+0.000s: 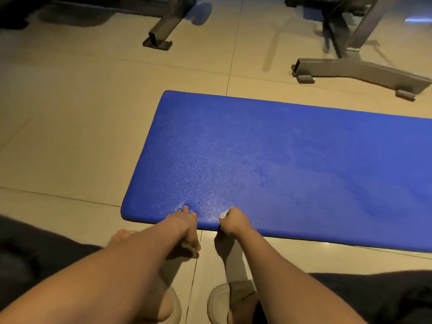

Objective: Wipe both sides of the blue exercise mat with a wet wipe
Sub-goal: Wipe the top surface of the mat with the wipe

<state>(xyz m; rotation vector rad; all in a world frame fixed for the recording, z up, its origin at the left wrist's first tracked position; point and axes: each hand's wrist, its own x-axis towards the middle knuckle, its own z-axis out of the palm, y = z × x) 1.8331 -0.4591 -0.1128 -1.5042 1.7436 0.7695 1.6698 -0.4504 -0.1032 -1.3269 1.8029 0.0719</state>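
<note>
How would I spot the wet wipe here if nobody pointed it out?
Start at the big blue mat lying on the tiled floor and follow its near edge to the two hands on it. The wipe is the small pale scrap peeking from the right hand, against the mat. It is the only whitish bit on the blue; the left hand shows none.

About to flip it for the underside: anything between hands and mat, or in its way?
Nothing between: left hand and right hand, holding the wipe, grip the near edge of the mat. A grey machine base stands beyond its far edge.
</note>
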